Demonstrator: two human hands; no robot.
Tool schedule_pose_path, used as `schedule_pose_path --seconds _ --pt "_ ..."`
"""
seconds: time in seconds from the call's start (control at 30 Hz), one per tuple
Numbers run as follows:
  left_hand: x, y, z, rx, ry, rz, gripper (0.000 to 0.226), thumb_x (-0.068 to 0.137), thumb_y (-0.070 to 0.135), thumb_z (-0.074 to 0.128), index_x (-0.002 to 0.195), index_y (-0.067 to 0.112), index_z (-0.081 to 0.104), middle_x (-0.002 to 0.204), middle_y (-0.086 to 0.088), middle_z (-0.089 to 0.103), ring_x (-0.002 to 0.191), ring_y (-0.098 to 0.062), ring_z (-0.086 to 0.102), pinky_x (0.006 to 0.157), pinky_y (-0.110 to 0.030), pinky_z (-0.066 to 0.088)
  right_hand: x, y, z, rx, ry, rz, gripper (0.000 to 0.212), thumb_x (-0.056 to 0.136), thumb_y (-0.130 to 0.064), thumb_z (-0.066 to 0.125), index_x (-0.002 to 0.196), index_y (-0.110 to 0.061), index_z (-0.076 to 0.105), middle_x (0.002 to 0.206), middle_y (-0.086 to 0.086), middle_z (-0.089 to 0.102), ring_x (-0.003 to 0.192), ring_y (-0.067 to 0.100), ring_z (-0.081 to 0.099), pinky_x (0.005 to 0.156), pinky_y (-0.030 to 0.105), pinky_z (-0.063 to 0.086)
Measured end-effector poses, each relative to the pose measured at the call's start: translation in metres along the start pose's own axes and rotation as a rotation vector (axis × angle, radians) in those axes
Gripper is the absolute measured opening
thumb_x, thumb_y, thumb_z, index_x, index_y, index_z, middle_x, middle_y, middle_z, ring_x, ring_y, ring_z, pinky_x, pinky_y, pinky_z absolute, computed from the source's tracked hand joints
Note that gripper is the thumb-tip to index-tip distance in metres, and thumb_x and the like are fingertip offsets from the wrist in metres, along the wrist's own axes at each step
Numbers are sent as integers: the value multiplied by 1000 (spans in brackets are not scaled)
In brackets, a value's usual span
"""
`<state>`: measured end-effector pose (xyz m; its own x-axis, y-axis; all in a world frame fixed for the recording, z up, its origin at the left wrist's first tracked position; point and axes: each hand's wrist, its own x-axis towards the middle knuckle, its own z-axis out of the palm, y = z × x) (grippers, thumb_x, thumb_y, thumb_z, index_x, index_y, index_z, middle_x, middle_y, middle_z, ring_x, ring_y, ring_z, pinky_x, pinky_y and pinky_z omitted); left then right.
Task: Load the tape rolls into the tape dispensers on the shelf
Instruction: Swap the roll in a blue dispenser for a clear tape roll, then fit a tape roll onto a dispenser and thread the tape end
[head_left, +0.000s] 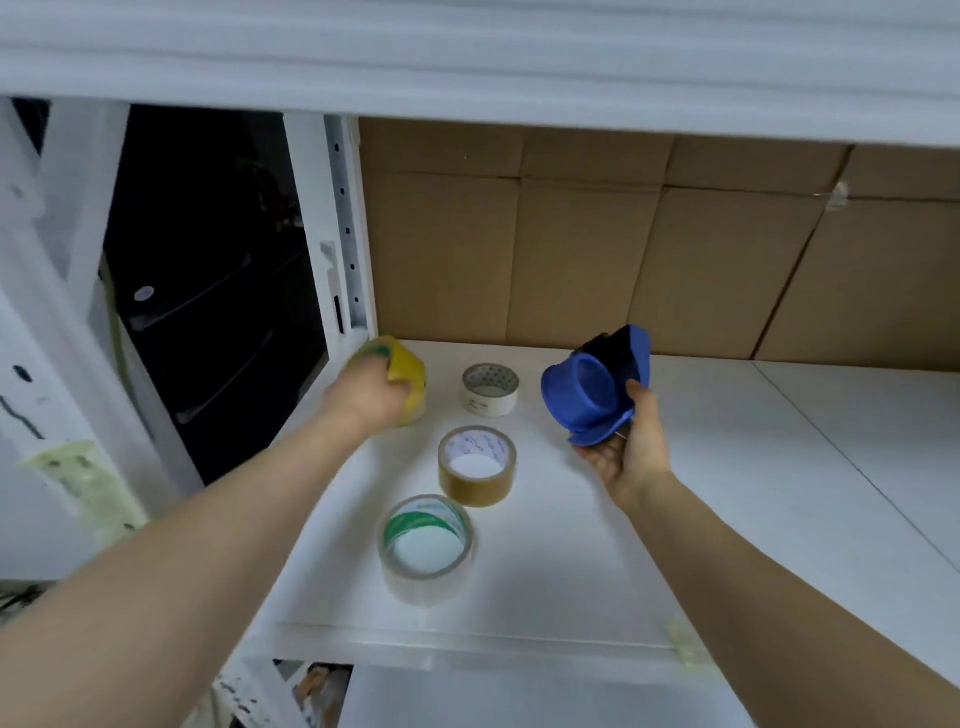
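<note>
Two hands over the shelf: one has a roll, the other a dispenser.
Head view: the left hand (371, 397) curls round a yellow roll (408, 366) at 10 o'clock on the shelf (727, 493), both blurred, so I cannot tell if the roll is lifted. The right hand (631, 447), at 2 o'clock, grips a blue dispenser (587, 395) from below; its dark far part is hard to make out. Between the hands lie a white roll (491, 389) at 12, a brown roll (477, 465) mid-shelf and a clear roll (427, 548) at 6. Four rolls, one dispenser.
</note>
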<state>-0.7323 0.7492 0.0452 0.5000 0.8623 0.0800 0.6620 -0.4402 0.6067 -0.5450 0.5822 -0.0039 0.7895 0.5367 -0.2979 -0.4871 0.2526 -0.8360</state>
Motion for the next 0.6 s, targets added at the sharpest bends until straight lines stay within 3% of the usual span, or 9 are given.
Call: schedule_pose_path --seconds 0.13,0.2,0.3,0.4,0.5,0.6 --pt "-10 79 -6 -630 34 -226 40 91 25 56 126 8 48 119 -17 57 108 -34 56 82 -39 52 -7 -21 -33 63 -42 28 32 89 -40 54 110 -17 58 114 13 63 92 27 63 65 37 53" --pt "-33 114 15 -801 -30 -236 33 91 26 56 118 9 51 104 -15 61 92 -29 59 78 -35 50 -12 -37 -56 96 -78 42 34 89 -40 54 113 -16 58 112 12 62 92 26 62 67 37 53" --pt "-73 170 63 -825 -116 -183 25 89 25 58 105 9 49 81 -3 52 63 -15 49 54 -25 39 -20 -69 -103 78 -124 13 30 91 -37 52 111 -16 58 106 10 63 90 26 61 68 37 53" --pt "-108 237 121 -826 -185 -61 32 84 20 66 109 13 48 78 0 54 60 -8 49 45 -20 37 -30 -111 -175 28 -130 -34 17 91 -29 53 99 -15 60 101 12 64 89 29 62 65 41 55" --pt "-138 311 184 -774 -316 4 19 78 17 73 92 11 62 80 -6 63 62 -12 56 51 -20 42 -41 -160 -264 -31 -80 -74 12 90 -21 52 92 -13 61 95 12 63 84 30 61 65 42 54" --pt "-162 379 244 -724 -392 58 35 70 25 81 96 6 66 88 -10 68 72 -21 62 62 -26 46 -49 -205 -354 -171 24 -132 14 90 -17 49 97 -11 59 90 10 61 77 25 60 61 36 54"
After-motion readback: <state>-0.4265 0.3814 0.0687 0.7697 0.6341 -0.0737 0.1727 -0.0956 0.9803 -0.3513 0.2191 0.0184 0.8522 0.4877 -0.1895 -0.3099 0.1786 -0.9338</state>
